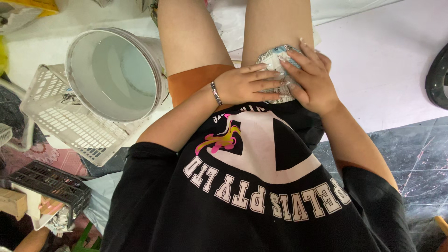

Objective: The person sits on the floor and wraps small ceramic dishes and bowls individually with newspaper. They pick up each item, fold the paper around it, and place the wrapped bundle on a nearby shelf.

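I am seated, looking down at my lap and black printed shirt. Both hands rest on my right thigh, pressing a crumpled wad of printed paper (275, 58) against it. My left hand (245, 85), with a metal bracelet at the wrist, lies flat over the wad's near side. My right hand (311, 77) covers its right side, fingers spread and overlapping the left fingertips. Most of the paper is hidden under the two hands.
A white plastic bucket (81, 46) lies tipped on a white perforated basket (56, 119) at the left. A black crate (49, 183) and a wooden block (11, 201) sit lower left. White sheeting covers the floor ahead; dark tile shows at right.
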